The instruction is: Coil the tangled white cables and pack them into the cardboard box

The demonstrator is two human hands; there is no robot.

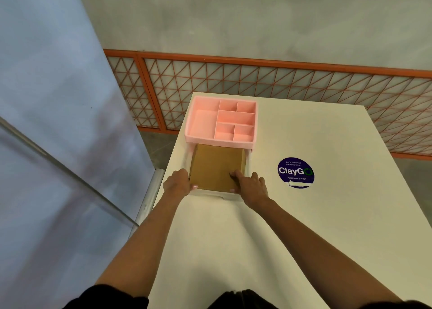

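Both hands reach forward over the white desk (327, 215). Left hand (177, 184) curled around the near-left edge of the closed cardboard box (216, 168), thumb on the front edge. Right hand (251, 187) on the near-right corner, fingers bent onto the lid. Box lies between the hands, inside a pulled-out white drawer (217, 194). Beyond the hands: pink divided organizer tray (222, 119), compartments empty. Right of right hand: round ClayGo sticker (295, 172). No cables visible.
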